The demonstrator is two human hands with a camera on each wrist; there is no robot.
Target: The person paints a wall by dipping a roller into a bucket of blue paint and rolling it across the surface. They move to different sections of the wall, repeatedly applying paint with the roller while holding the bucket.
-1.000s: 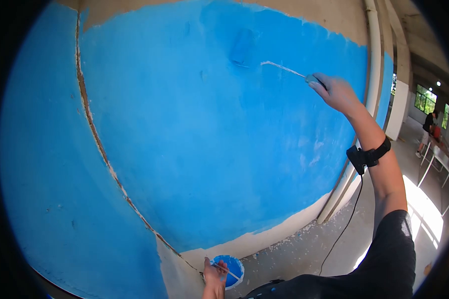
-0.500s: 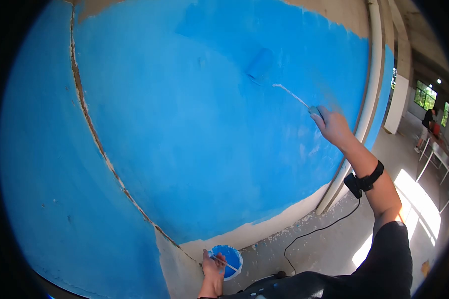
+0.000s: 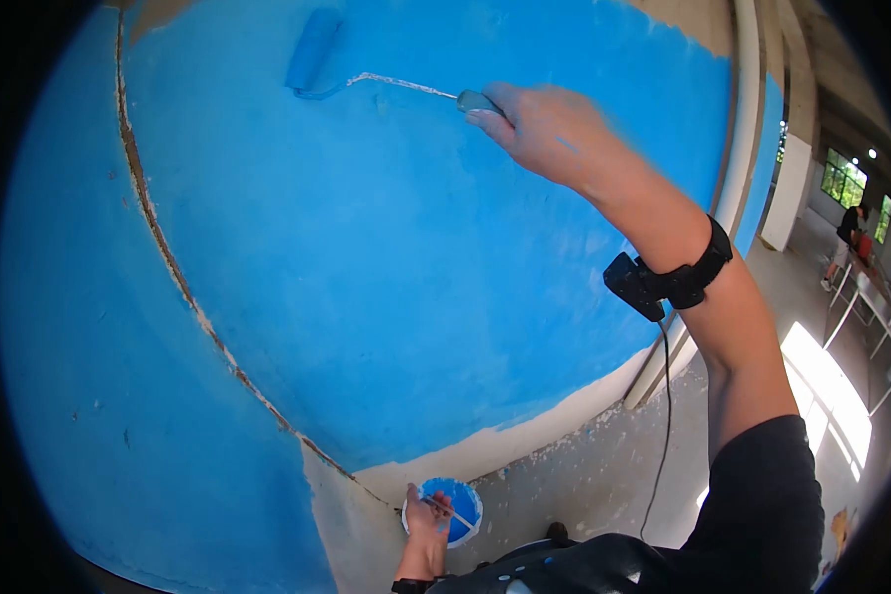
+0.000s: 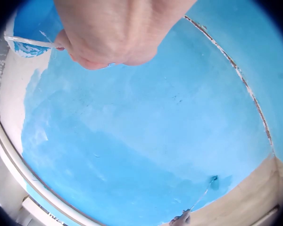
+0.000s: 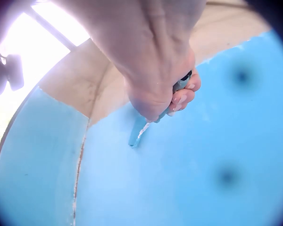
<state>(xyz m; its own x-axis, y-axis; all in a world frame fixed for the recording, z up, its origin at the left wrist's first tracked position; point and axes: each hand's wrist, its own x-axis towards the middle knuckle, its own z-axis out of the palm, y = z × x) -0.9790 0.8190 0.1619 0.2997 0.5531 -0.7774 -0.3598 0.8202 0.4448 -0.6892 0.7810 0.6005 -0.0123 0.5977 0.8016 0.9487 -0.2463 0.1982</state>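
Observation:
My right hand [image 3: 549, 134] grips the green handle [image 3: 475, 101] of a paint roller, its fingers wrapped round it in the right wrist view. The blue-coated roller sleeve [image 3: 313, 49] lies against the upper part of the blue wall [image 3: 416, 257], joined to the handle by a paint-crusted metal rod [image 3: 401, 82]. Low down, my left hand [image 3: 426, 523] holds the pale handle [image 4: 30, 41] of a paint bucket [image 3: 479, 515]. Blue paint coats the inside of the bucket, and part of its rim is hidden behind the hand.
A rough crack [image 3: 183, 287] runs down the wall's corner. White pipes [image 3: 738, 148] stand at the right edge. Unpainted wall shows along top and bottom. Paint flakes dot the floor [image 3: 564, 495]. Far right, another person [image 3: 847, 238] stands by a table [image 3: 876, 297]. A cable [image 3: 666, 426] hangs from my right forearm.
My right hand has carried the roller down slightly and right, then up and well to the left across the wall. The left hand keeps the bucket in nearly the same place.

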